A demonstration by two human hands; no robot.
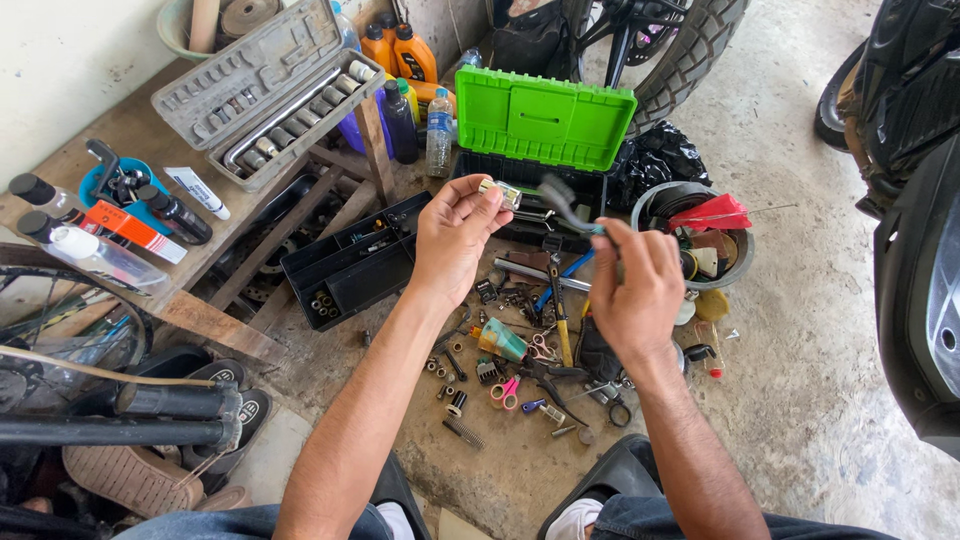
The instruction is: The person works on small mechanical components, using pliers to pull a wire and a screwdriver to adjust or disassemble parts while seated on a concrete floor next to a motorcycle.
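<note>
My left hand (452, 240) is raised above the floor and pinches a small silvery metal part (502, 192) between thumb and fingers. My right hand (637, 290) is closed around a dark bent wrench (566, 203), whose head points toward the metal part. Both hands hover in front of an open toolbox (540, 178) with a bright green lid (543, 117). Below the hands lie loose tools on the concrete: pliers, pink-handled scissors (505, 391), a spring, several small sockets and screws.
A black parts tray (352, 268) lies left of the toolbox. A grey socket-set case (265, 92) stands open on a wooden bench with bottles and tubes. Oil bottles (400, 50) stand behind. A bucket of junk (700, 235), a tyre (690, 50) and a motorcycle body (915, 200) stand right.
</note>
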